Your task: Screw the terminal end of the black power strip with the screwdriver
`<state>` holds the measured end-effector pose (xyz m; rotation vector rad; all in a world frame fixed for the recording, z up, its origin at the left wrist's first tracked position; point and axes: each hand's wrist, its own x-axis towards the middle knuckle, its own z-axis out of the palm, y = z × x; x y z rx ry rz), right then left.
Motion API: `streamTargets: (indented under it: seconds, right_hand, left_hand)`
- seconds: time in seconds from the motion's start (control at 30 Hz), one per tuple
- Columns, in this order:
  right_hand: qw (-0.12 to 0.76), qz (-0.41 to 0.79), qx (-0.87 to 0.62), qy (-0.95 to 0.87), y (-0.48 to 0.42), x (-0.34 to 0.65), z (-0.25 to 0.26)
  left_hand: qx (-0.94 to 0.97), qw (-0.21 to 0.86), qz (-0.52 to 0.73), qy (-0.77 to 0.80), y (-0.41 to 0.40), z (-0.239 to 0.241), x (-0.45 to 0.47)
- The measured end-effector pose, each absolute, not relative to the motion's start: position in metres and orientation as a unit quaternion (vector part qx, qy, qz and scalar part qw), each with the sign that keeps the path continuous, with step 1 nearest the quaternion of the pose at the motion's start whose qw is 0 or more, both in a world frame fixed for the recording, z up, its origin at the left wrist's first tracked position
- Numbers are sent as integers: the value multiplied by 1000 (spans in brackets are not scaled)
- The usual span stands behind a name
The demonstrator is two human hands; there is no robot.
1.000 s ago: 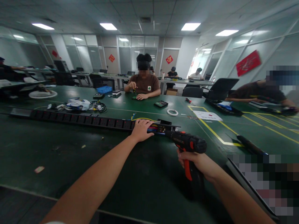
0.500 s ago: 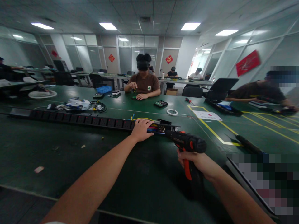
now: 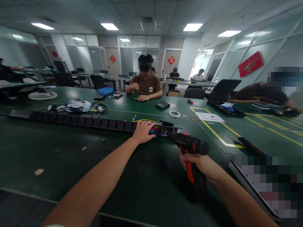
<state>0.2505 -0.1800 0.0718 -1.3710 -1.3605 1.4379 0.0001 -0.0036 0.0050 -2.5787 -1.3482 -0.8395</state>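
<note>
A long black power strip (image 3: 107,124) with a row of sockets lies across the green table. My left hand (image 3: 142,131) grips it near its right end, fingers over the top and thumb on the near side. Beside that hand, coloured wires (image 3: 155,129) show in the strip's open end, next to a small part with metal contacts (image 3: 163,130). My right hand (image 3: 197,162) is wrapped round the handle of a black and orange cordless drill (image 3: 189,142). The drill points left, its nose at the strip's open end; the exact contact of its tip is hidden.
Bundled cables (image 3: 80,106) lie behind the strip on the left. A white ring-shaped roll (image 3: 174,113), a screwdriver (image 3: 191,102) and a paper sheet (image 3: 209,117) are farther back. A black tool (image 3: 253,146) lies at right. A co-worker (image 3: 145,83) sits opposite, handling a green board.
</note>
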Motion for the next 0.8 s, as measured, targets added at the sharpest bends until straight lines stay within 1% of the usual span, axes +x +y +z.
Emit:
streamTargets:
  seconds: [0.5, 0.8]
  right_hand:
    - [378, 533, -556, -514, -181, 247, 73]
    - [366, 529, -557, -526, -181, 249, 71]
  left_hand:
    - [-852, 60, -274, -442, -3, 4, -1]
    - [-851, 56, -278, -442, -2, 3, 0]
